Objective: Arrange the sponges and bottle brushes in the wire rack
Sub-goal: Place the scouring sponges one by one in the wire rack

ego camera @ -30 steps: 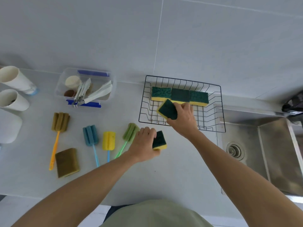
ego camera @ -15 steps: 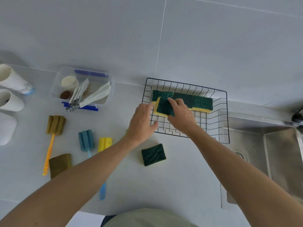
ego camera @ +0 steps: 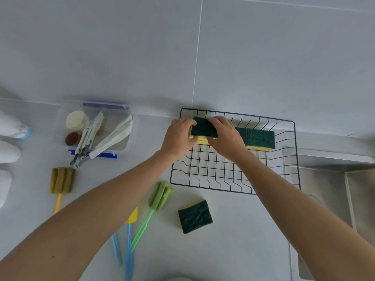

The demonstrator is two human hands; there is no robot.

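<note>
A black wire rack (ego camera: 207, 169) stands against the wall. Green-and-yellow sponges lie along its back row; the rightmost sponge (ego camera: 260, 138) shows fully. My left hand (ego camera: 179, 136) and my right hand (ego camera: 225, 136) both grip one green-topped sponge (ego camera: 204, 129) at the rack's back left corner, on top of another sponge there. A further sponge (ego camera: 195, 217) lies on the counter in front of the rack. The green bottle brush (ego camera: 160, 196), an olive brush (ego camera: 61, 180) with an orange handle, and blue and yellow brushes (ego camera: 129, 236) partly hidden by my left arm lie to the left.
A clear plastic box (ego camera: 129, 128) with tongs and small jars sits at the back left. White cups (ego camera: 10, 126) stand at the far left edge. A steel sink (ego camera: 328, 185) lies right of the rack.
Both hands have moved the held sponge further back to the rack's rear left corner. My left hand, which was beside it, now grips it too.
</note>
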